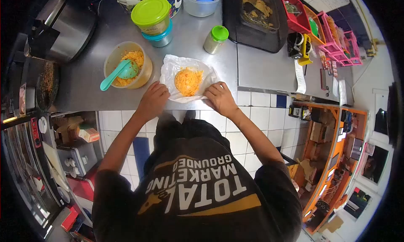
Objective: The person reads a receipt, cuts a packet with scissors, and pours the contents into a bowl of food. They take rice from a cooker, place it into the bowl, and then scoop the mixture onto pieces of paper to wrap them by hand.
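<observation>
A mound of orange fried rice (188, 82) lies in the middle of a crumpled white paper sheet (169, 69) on the steel counter. My left hand (154, 99) has its fingers curled at the sheet's near left edge. On the near right edge, the fingers of my right hand (220, 98) pinch the paper. To the left of the sheet stands a round tub (147, 71) of the same rice, with a turquoise scoop (115, 75) resting in it. A green-capped shaker (216, 40) is beyond the paper.
Behind the tub, a green-lidded container (151, 15) sits on a blue-rimmed one (160, 39). A large metal pot (63, 29) stands at the far left. A clear bowl (202, 7) and a black tray (269, 40) are at the back; baskets (294, 12) line the right.
</observation>
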`<control>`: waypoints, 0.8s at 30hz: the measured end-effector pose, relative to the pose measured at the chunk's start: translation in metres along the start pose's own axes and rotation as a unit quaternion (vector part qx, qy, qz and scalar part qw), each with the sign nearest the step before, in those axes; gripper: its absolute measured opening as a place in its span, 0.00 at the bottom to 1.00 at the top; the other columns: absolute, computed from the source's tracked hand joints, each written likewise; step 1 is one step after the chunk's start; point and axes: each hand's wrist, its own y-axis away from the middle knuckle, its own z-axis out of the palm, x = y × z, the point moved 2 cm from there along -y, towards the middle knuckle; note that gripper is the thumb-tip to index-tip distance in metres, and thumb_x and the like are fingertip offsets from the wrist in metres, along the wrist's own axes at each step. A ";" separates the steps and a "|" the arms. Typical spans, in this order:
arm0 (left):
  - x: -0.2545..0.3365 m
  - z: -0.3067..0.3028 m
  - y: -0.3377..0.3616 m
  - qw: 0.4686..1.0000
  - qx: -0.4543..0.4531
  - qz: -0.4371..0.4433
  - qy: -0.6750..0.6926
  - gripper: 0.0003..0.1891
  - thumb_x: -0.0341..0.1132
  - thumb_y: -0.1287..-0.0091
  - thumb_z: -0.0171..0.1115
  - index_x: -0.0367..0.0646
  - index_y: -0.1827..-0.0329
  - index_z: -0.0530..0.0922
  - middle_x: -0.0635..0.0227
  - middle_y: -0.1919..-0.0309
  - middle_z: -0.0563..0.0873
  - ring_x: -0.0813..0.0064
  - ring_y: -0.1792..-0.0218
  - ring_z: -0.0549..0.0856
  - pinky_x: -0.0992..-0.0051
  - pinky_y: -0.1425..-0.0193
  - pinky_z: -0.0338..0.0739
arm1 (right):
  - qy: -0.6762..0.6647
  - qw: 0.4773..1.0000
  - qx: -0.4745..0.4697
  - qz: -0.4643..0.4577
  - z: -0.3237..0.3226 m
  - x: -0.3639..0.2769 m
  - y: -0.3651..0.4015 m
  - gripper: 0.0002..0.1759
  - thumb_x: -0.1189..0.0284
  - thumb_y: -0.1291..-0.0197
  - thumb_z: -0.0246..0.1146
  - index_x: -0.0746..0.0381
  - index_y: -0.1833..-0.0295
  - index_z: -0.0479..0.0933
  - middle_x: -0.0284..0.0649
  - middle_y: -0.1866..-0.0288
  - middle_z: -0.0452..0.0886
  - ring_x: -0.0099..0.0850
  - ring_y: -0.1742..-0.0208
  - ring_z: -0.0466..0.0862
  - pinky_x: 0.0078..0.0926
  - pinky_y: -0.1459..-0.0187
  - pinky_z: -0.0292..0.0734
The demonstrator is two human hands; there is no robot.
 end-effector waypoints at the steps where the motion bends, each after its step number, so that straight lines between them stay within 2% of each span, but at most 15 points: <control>1: 0.001 -0.003 0.000 0.999 0.018 -0.018 0.042 0.07 0.28 0.41 0.63 0.39 0.61 0.79 0.58 0.54 0.83 0.58 0.47 0.82 0.53 0.27 0.67 | -0.057 0.998 0.030 0.009 -0.002 -0.003 -0.003 0.11 0.71 0.48 0.71 0.59 0.59 0.82 0.35 0.60 0.83 0.37 0.53 0.81 0.38 0.43 0.72; 2: -0.001 -0.002 0.000 0.999 0.017 -0.019 0.041 0.07 0.28 0.41 0.63 0.39 0.61 0.79 0.58 0.54 0.83 0.58 0.47 0.82 0.53 0.27 0.67 | -0.058 0.998 0.030 0.009 0.001 -0.002 -0.002 0.11 0.71 0.48 0.71 0.59 0.59 0.82 0.35 0.60 0.83 0.37 0.53 0.81 0.38 0.43 0.72; 4: -0.013 -0.004 -0.003 0.991 0.053 -0.064 0.103 0.06 0.28 0.37 0.62 0.38 0.59 0.79 0.58 0.62 0.83 0.55 0.53 0.83 0.57 0.32 0.72 | -0.212 0.968 0.053 0.125 0.014 0.011 0.001 0.10 0.72 0.46 0.75 0.61 0.59 0.83 0.33 0.67 0.83 0.31 0.63 0.81 0.30 0.52 0.76; 5: -0.017 -0.004 -0.006 0.991 0.054 -0.065 0.102 0.06 0.28 0.37 0.62 0.38 0.59 0.79 0.58 0.62 0.83 0.55 0.53 0.83 0.57 0.32 0.72 | -0.213 0.968 0.053 0.123 0.020 0.013 0.003 0.10 0.72 0.46 0.75 0.61 0.59 0.83 0.33 0.67 0.83 0.31 0.63 0.81 0.30 0.52 0.76; 6: -0.022 -0.003 -0.010 0.980 0.066 -0.124 0.139 0.05 0.28 0.36 0.63 0.38 0.60 0.79 0.59 0.64 0.84 0.57 0.56 0.83 0.59 0.39 0.74 | -0.350 0.903 0.066 0.242 0.028 0.021 0.008 0.08 0.74 0.43 0.74 0.62 0.60 0.83 0.31 0.69 0.82 0.25 0.67 0.78 0.25 0.57 0.74; 7: -0.025 -0.002 -0.014 0.964 0.077 -0.182 0.177 0.05 0.29 0.36 0.64 0.39 0.60 0.79 0.60 0.66 0.84 0.58 0.58 0.84 0.61 0.45 0.77 | -0.474 0.803 0.075 0.353 0.038 0.027 0.016 0.05 0.75 0.41 0.73 0.62 0.61 0.83 0.29 0.72 0.81 0.19 0.70 0.76 0.20 0.62 0.73; 8: -0.026 -0.002 -0.019 0.964 0.077 -0.183 0.178 0.05 0.29 0.36 0.64 0.39 0.60 0.79 0.60 0.66 0.84 0.58 0.58 0.84 0.61 0.45 0.77 | -0.460 0.808 0.082 0.359 0.043 0.034 0.018 0.04 0.76 0.37 0.71 0.63 0.60 0.82 0.26 0.69 0.80 0.13 0.67 0.72 0.13 0.64 0.68; 9: -0.027 0.000 -0.024 0.949 0.070 -0.210 0.226 0.05 0.30 0.34 0.64 0.38 0.60 0.78 0.60 0.67 0.84 0.60 0.61 0.84 0.63 0.51 0.77 | -0.459 0.808 0.082 0.360 0.050 0.038 0.021 0.04 0.76 0.37 0.71 0.63 0.60 0.82 0.26 0.69 0.80 0.13 0.67 0.72 0.13 0.64 0.68; 10: -0.028 0.002 -0.027 0.930 0.064 -0.237 0.274 0.05 0.30 0.32 0.63 0.38 0.60 0.78 0.60 0.67 0.84 0.62 0.63 0.84 0.65 0.58 0.77 | -0.518 0.762 0.112 0.373 0.051 0.039 0.020 0.05 0.77 0.38 0.71 0.63 0.60 0.81 0.27 0.69 0.80 0.13 0.67 0.73 0.14 0.65 0.68; 11: -0.030 0.004 -0.028 0.930 0.063 -0.236 0.273 0.05 0.30 0.32 0.63 0.38 0.60 0.78 0.60 0.67 0.84 0.62 0.63 0.84 0.65 0.58 0.77 | -0.572 0.711 0.143 0.383 0.051 0.040 0.020 0.05 0.78 0.38 0.70 0.63 0.60 0.80 0.27 0.68 0.80 0.14 0.67 0.73 0.14 0.66 0.68; 12: -0.031 0.007 -0.030 0.925 0.059 -0.235 0.292 0.06 0.31 0.32 0.63 0.38 0.59 0.77 0.59 0.67 0.84 0.63 0.65 0.84 0.67 0.60 0.77 | -0.586 0.690 0.119 0.407 0.049 0.043 0.021 0.05 0.79 0.37 0.69 0.63 0.59 0.79 0.28 0.66 0.81 0.14 0.66 0.74 0.15 0.65 0.70; 16: -0.029 0.014 -0.031 0.908 0.058 -0.274 0.312 0.07 0.31 0.31 0.63 0.39 0.56 0.77 0.59 0.68 0.84 0.63 0.66 0.84 0.67 0.60 0.77 | -0.595 0.693 0.087 0.398 0.025 0.038 0.008 0.05 0.80 0.38 0.69 0.63 0.58 0.80 0.28 0.66 0.82 0.14 0.66 0.76 0.16 0.63 0.72; 18: -0.027 0.017 -0.027 0.920 0.068 -0.261 0.286 0.08 0.32 0.32 0.64 0.40 0.55 0.77 0.60 0.68 0.84 0.62 0.66 0.83 0.66 0.59 0.77 | -0.511 0.749 -0.088 0.412 0.015 0.038 0.005 0.05 0.80 0.39 0.68 0.64 0.57 0.81 0.30 0.63 0.83 0.16 0.64 0.77 0.16 0.61 0.73; 23: -0.012 0.007 -0.015 0.954 0.075 -0.228 0.179 0.11 0.34 0.37 0.69 0.42 0.55 0.78 0.62 0.65 0.83 0.59 0.61 0.81 0.63 0.52 0.75 | -0.520 0.777 -0.063 0.349 0.017 0.042 0.021 0.07 0.81 0.42 0.66 0.64 0.58 0.81 0.31 0.61 0.81 0.18 0.63 0.77 0.18 0.61 0.74; 24: -0.010 0.006 -0.013 0.977 0.070 -0.156 0.131 0.12 0.34 0.40 0.71 0.42 0.57 0.78 0.62 0.63 0.82 0.59 0.57 0.81 0.62 0.49 0.74 | -0.517 0.788 -0.040 0.333 0.018 0.041 0.026 0.07 0.82 0.44 0.66 0.64 0.58 0.81 0.32 0.61 0.81 0.19 0.62 0.78 0.19 0.60 0.75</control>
